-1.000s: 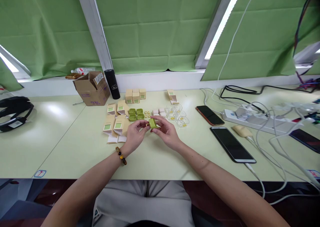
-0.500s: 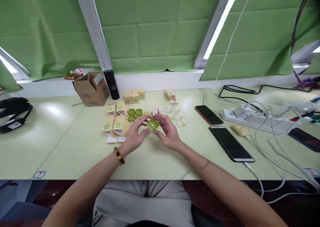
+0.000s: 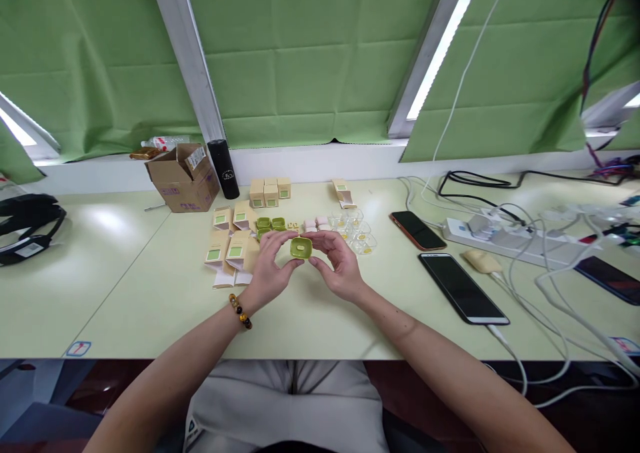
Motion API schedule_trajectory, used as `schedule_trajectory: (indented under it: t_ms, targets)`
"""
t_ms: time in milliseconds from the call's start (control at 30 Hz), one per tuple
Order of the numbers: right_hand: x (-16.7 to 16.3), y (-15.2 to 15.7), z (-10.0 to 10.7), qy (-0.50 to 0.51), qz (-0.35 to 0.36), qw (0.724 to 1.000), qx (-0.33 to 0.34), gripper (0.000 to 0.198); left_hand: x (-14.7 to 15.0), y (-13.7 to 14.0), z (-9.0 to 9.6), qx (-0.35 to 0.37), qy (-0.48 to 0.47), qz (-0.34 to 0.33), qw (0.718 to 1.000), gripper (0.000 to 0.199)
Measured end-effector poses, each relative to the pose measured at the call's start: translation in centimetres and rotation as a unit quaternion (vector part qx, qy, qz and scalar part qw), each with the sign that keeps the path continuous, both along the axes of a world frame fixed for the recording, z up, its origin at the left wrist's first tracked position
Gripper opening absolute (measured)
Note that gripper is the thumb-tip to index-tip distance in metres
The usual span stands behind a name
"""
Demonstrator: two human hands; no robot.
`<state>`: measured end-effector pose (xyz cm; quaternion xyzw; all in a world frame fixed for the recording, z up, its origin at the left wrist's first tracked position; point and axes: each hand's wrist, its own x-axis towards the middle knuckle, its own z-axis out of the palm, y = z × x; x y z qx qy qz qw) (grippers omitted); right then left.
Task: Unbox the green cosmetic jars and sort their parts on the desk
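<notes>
A small green dish (image 3: 301, 254) is held up just above the near part of the table (image 3: 320, 326), its hollow side turned toward the wearer, with a pale little piece (image 3: 301, 247) in its middle. Both hands hold it: the left hand (image 3: 273, 264) grips the nine o'clock side between thumb and fingers, and the right hand (image 3: 343, 270) curves around the three o'clock side, thumb low and fingers high, apparently with a lighter touch. Taking the dish as the centre and the windows as twelve, more green dishes (image 3: 279, 222) stand grouped at ten, partly hidden by the left hand, and small yellow pieces (image 3: 293, 225) lie just before twelve. Pinkish-white blocks (image 3: 321, 220) sit at one, and clear covers (image 3: 356, 216) with yellow marks lie between two and three. Opened boxes (image 3: 217, 243) stand close together at nine, closed boxes (image 3: 271, 193) at eleven, and one more opened box (image 3: 343, 191) at one. Judging from this layout, the work seems partway: one dish is in hand with its piece inside, while the grouped dishes, blocks and covers lie sorted by kind and apart from it, seemingly not yet handled together. Farther out, a brown carton (image 3: 187, 186) stands at ten, and two phones (image 3: 417, 230) lie between three and four.
</notes>
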<state>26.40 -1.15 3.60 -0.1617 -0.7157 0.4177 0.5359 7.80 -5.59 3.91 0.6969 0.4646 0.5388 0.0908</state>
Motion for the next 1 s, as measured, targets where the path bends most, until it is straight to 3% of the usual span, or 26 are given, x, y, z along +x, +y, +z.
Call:
schedule_trajectory:
  t_ms: [100,233,400,533,600,733,1000]
  targets:
    - [0.3,-0.1,0.1,-0.024,-0.080,0.991,0.106,0.030,-0.2,-0.2,0.0,0.084,0.058,0.060,0.993,0.039]
    - [0.7,0.1,-0.1,-0.060,-0.217,0.934,0.278,0.031,-1.3,-0.2,-0.9,0.172,0.136,0.141,0.966,0.029]
    - [0.6,0.2,-0.7,-0.073,-0.266,0.874,0.400,0.039,-2.2,-0.1,-2.1,0.207,0.234,0.092,0.946,0.028]
    - [0.6,0.1,-1.0,-0.101,-0.274,0.851,0.436,0.032,-2.1,-0.4,-2.3,0.260,0.264,0.066,0.926,0.035]
    - [0.6,0.1,-1.2,-0.105,-0.276,0.845,0.446,0.028,-2.0,-0.5,-2.4,0.253,0.258,0.054,0.931,0.034]
    - [0.8,0.3,-1.6,-0.112,-0.262,0.860,0.423,0.023,-1.9,-0.5,-2.8,0.204,0.242,0.026,0.948,0.031]
    - [1.2,0.7,-2.3,-0.139,-0.231,0.884,0.381,0.019,-1.1,-0.7,-2.3,0.215,0.257,0.028,0.942,0.021]
